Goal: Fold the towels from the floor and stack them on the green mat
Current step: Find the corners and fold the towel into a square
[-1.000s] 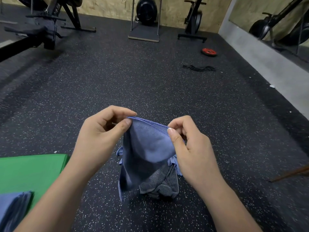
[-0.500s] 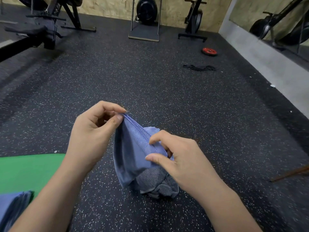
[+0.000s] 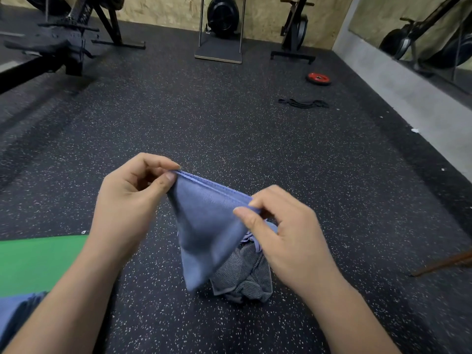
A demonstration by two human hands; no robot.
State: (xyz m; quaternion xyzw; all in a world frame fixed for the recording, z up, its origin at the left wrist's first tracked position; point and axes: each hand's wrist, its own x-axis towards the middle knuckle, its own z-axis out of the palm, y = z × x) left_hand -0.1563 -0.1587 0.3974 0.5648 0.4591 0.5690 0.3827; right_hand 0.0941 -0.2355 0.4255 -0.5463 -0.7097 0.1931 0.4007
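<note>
A blue towel (image 3: 207,226) hangs doubled over above the speckled floor. My left hand (image 3: 127,203) pinches its top left corner. My right hand (image 3: 283,233) pinches the same top edge further right, so the hem is stretched between them. Below it a grey striped towel (image 3: 245,277) lies crumpled on the floor, partly hidden by the blue one and my right hand. The green mat (image 3: 38,261) lies at the lower left, with a stack of folded blue towels (image 3: 12,312) at its near corner, partly hidden by my left forearm.
Gym machines (image 3: 66,42) stand at the back left and along the far wall. A red weight plate (image 3: 318,78) and a black band (image 3: 302,103) lie on the floor at the right. A brown stick (image 3: 444,263) pokes in from the right edge.
My right hand slid along the hem to the right and took a new pinch, pulling the top edge taut. The left hand kept its hold on the corner.
</note>
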